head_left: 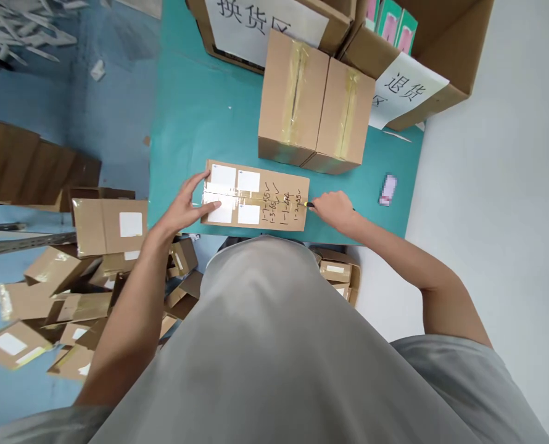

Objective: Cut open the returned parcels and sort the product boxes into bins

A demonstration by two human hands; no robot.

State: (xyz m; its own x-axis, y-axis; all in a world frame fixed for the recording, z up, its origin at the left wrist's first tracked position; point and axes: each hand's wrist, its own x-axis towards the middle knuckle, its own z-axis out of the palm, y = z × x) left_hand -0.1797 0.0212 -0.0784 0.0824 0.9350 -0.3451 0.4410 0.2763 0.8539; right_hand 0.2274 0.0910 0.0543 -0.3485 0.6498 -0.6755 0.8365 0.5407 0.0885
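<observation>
A flat taped cardboard box [256,196] with several white labels and handwritten codes lies near the front edge of the teal table [195,117]. My left hand [189,206] rests on the box's left end, fingers spread flat over the tape and labels. My right hand [334,208] is closed on a pen [309,204] with a yellow and black tip. The tip touches the box's right edge, beside the written codes.
Two taped cartons [316,108] stand side by side just behind the flat box. Open boxes with paper signs [406,86] sit at the table's back. A small pink object [388,189] lies at the right. Many small cartons [71,296] are piled on the floor at left.
</observation>
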